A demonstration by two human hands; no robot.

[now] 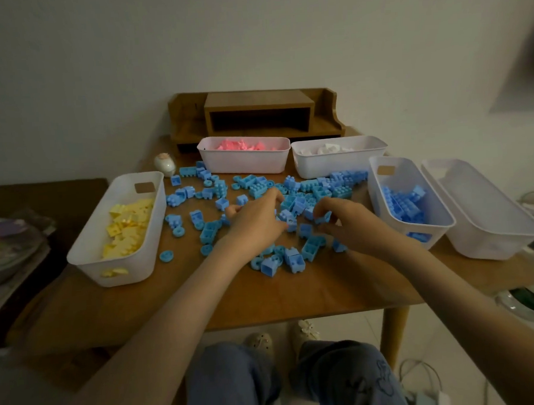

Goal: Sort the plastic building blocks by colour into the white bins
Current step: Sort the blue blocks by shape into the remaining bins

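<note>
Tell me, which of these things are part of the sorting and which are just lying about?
Part of the job: loose blue blocks; left hand, among them; right hand, pinching one; yellow-block bin; pink-block bin; white-block bin; blue-block bin; far-right bin, apparently empty.

Lying about: wooden desk shelf; egg-shaped ornament; stacked clutter at left.

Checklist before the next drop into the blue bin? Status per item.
1. Right hand pinches a blue block: ok.
2. Blue bin is open with room left: ok.
3. Blue bin holds only blue: ok.
4. Left hand has a block gripped: cannot tell.
5. Loose blocks on the table are all blue: ok.
</note>
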